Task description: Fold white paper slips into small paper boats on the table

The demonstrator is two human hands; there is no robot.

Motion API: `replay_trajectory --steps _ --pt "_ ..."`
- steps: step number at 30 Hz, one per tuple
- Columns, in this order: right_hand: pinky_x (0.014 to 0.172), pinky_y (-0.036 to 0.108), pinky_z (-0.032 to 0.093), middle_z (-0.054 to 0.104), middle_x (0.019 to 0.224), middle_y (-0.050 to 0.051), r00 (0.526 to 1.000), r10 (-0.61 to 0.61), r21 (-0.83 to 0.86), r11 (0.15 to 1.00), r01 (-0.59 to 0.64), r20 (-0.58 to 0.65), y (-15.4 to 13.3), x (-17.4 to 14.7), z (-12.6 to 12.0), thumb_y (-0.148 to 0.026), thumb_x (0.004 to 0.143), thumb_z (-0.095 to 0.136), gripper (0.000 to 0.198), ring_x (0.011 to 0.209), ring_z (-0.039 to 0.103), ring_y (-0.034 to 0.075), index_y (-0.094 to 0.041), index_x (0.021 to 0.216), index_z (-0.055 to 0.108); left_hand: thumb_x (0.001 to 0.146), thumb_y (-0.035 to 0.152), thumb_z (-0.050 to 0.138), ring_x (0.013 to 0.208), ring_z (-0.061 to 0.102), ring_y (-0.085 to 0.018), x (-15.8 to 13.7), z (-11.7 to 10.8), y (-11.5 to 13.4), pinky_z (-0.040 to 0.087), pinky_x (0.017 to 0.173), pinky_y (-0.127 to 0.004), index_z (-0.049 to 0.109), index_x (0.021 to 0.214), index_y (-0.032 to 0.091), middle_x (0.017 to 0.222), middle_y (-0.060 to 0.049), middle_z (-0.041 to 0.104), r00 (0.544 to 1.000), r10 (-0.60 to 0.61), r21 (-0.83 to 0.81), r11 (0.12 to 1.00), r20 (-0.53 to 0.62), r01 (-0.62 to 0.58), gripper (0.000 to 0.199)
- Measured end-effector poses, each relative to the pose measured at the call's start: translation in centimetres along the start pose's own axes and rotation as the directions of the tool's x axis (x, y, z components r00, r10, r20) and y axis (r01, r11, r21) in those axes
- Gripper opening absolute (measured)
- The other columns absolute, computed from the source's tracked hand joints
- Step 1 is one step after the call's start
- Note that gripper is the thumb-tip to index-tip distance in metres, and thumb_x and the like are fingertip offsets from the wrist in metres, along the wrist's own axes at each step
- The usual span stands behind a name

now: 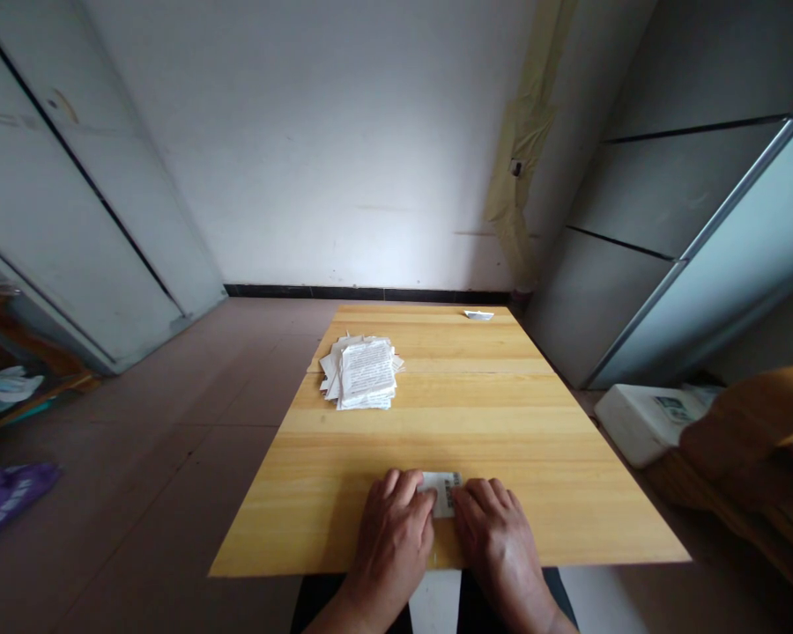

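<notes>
A small piece of printed paper lies near the front edge of the wooden table, with dark print toward its right side. My left hand covers its left part, fingers curled and thumb pressed close beside them. At the right edge of the paper is my right hand, its fingers bent together and gripping that side. Both palms face down, and the fingertips are partly hidden. Farther off to the left sits an uneven stack of printed paper sheets.
A small folded white paper stands at the far edge of the wooden table. Beyond is a white wall. Right of the table are a white box and wooden furniture. A purple bag lies on the floor at left.
</notes>
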State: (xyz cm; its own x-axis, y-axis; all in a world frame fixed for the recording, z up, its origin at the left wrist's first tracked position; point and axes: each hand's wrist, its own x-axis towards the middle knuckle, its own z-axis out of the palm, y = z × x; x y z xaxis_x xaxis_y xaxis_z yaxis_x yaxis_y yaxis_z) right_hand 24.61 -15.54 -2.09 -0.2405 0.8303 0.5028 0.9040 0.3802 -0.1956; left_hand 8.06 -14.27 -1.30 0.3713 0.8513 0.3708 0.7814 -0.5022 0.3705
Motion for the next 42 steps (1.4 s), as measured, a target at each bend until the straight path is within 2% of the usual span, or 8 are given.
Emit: replay_trajectory --steps 6,14,19,22,25,33,38,42 --pt "0.066 0.031 0.035 0.059 0.080 0.004 1.000 0.011 0.001 1.000 -0.011 -0.005 -0.1 -0.1 -0.1 -0.012 0.086 0.047 0.018 0.073 0.049 0.019 -0.021 0.086 0.063 0.078 0.002 0.050 0.096 0.051 -0.022 0.2 0.0 0.0 0.046 0.082 -0.039 0.065 0.090 0.022 0.108 -0.004 0.061 1.000 0.010 0.022 1.000 -0.006 -0.010 0.028" --pt "0.067 0.032 0.037 0.067 0.102 0.006 0.998 -0.053 -0.017 0.999 0.052 -0.046 0.4 0.0 -0.4 -0.015 0.090 0.042 0.025 0.080 0.053 0.020 -0.022 0.093 0.066 0.077 0.007 0.055 0.096 0.053 -0.024 0.0 -0.2 0.2 0.043 0.079 -0.041 0.066 0.093 0.023 0.107 -0.004 0.063 0.999 0.025 0.095 0.995 -0.036 -0.022 0.025" --pt "0.067 0.032 0.038 0.069 0.106 0.006 0.996 -0.084 -0.024 0.996 0.084 -0.019 0.6 0.2 -1.0 -0.016 0.092 0.040 0.028 0.083 0.055 0.020 -0.023 0.098 0.067 0.079 0.007 0.053 0.099 0.053 -0.024 0.2 -0.4 0.1 0.043 0.079 -0.040 0.066 0.093 0.023 0.112 -0.004 0.064 0.997 0.061 0.130 0.990 -0.044 -0.055 0.025" --pt "0.069 0.032 0.039 0.069 0.107 0.005 0.994 -0.106 -0.022 0.994 0.106 0.032 0.7 0.4 -1.3 -0.017 0.092 0.044 0.024 0.084 0.055 0.020 -0.024 0.099 0.066 0.082 0.009 0.052 0.105 0.053 -0.023 0.4 -0.3 -0.2 0.043 0.082 -0.039 0.067 0.092 0.021 0.117 -0.005 0.064 0.991 0.130 0.128 0.984 -0.043 -0.124 0.022" --pt "0.070 0.032 0.038 0.068 0.109 0.004 0.989 -0.134 -0.022 0.991 0.135 0.064 1.1 0.4 -1.4 -0.016 0.090 0.048 0.021 0.085 0.056 0.020 -0.023 0.099 0.066 0.083 0.011 0.053 0.109 0.052 -0.024 0.4 -0.3 -0.7 0.042 0.087 -0.041 0.068 0.096 0.023 0.114 -0.003 0.066 0.989 0.145 0.120 0.983 -0.037 -0.140 0.022" --pt "0.076 0.033 0.042 0.068 0.110 0.006 0.989 -0.139 0.003 0.990 0.139 -0.044 1.8 -0.1 -1.8 -0.017 0.092 0.043 0.026 0.093 0.058 0.020 -0.021 0.106 0.065 0.081 0.010 0.056 0.109 0.053 -0.025 0.5 -0.9 -1.1 0.043 0.088 -0.045 0.069 0.097 0.028 0.113 -0.001 0.068 0.993 0.118 0.082 0.990 -0.011 -0.117 0.028" --pt "0.088 0.036 0.042 0.070 0.104 0.004 0.972 -0.230 0.087 0.968 0.233 -0.050 -0.5 -0.2 -1.2 -0.019 0.091 0.047 0.023 0.100 0.060 0.020 -0.024 0.105 0.064 0.079 0.007 0.055 0.108 0.055 -0.024 0.6 -1.1 -0.9 0.044 0.087 -0.043 0.070 0.098 0.027 0.111 -0.002 0.069 0.993 0.117 0.072 0.991 -0.035 -0.114 0.031" --pt "0.102 0.042 0.034 0.070 0.104 0.004 0.969 -0.212 0.066 0.973 0.221 -0.126 -1.4 -1.0 0.1 -0.023 0.090 0.049 0.017 0.103 0.062 0.019 -0.023 0.095 0.065 0.080 0.010 0.056 0.108 0.055 -0.026 0.6 -1.0 -1.1 0.043 0.088 -0.047 0.071 0.095 0.028 0.109 -0.002 0.070 0.993 0.109 0.067 0.992 -0.040 -0.106 0.028"
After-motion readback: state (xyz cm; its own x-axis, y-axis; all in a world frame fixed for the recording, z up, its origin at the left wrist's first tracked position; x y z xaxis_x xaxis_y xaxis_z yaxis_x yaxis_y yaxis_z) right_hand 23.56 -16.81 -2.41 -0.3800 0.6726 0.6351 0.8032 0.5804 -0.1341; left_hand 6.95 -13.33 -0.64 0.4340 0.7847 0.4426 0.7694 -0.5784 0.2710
